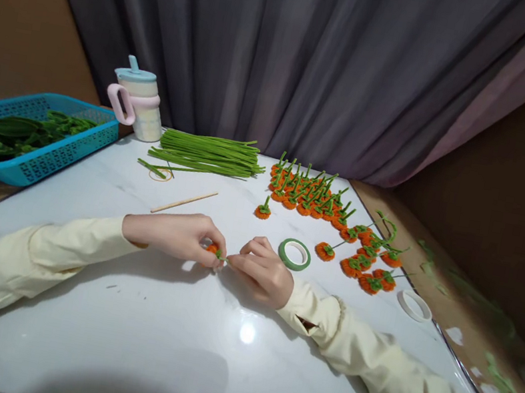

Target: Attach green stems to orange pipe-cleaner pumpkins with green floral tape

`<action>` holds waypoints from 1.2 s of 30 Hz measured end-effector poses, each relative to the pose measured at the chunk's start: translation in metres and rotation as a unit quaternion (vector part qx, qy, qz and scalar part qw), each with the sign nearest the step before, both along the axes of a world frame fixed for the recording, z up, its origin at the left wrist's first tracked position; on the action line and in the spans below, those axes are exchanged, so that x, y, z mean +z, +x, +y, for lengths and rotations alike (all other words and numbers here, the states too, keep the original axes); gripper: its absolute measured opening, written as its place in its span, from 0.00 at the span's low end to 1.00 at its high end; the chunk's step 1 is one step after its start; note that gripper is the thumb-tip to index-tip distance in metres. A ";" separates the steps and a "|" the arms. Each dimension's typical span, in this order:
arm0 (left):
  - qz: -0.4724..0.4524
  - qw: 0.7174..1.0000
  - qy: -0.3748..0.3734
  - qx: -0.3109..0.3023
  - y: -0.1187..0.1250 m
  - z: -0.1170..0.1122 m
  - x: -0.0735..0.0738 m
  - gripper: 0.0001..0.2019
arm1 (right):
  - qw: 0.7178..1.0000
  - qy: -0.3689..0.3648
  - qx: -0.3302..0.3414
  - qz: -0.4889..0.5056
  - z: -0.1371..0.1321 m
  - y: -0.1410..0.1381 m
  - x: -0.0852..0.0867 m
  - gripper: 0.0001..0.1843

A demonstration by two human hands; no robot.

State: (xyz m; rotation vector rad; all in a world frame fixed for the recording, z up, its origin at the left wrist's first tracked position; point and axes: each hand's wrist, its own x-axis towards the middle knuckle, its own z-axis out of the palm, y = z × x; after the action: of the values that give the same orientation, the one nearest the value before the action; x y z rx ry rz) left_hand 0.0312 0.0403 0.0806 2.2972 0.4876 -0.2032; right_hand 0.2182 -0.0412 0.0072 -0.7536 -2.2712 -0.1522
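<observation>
Item, one orange piece [211, 248]: mid-table, well in from every edge of the table [125, 342]; I have it grasped in my left hand [182, 234]. Item, its green tip [220, 255]: pinched by my right hand [263, 274]. Item, green tape roll [283, 258]: just beyond that hand. Item, green stems [209, 153], bundled: along the far edge.

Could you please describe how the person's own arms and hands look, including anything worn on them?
Both arms wear long, loose, pale cream sleeves with creases: the left sleeve and the right sleeve. The right one has a small gap near its cuff. The left hand and right hand are without gloves.
</observation>
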 end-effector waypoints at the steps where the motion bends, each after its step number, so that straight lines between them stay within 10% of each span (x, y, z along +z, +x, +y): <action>1: -0.020 0.997 0.076 -0.002 -0.001 -0.003 -0.001 0.08 | 0.999 -0.024 -0.002 0.021 0.001 0.000 0.000 0.11; 6: -0.109 0.935 0.335 -0.039 -0.003 -0.020 -0.010 0.06 | 0.979 -0.166 -0.029 0.117 0.001 -0.001 0.002 0.12; 14: -0.139 0.913 0.379 -0.054 -0.001 -0.024 -0.015 0.07 | 0.931 -0.309 -0.011 0.193 -0.001 -0.005 0.009 0.10; 25: -0.162 0.854 0.482 -0.107 0.001 -0.029 -0.022 0.11 | 0.991 -0.106 -0.006 0.080 0.000 -0.005 0.001 0.08; 36: -0.115 0.952 0.258 -0.117 -0.002 -0.013 -0.011 0.09 | 0.979 0.175 0.014 -0.102 0.000 -0.008 0.003 0.09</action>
State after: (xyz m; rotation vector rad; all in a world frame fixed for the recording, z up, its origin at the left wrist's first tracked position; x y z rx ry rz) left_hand 0.0291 0.0270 0.0694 2.8456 0.1548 0.0921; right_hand 0.2104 -0.0409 0.0106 -0.5392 -2.3547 -0.6226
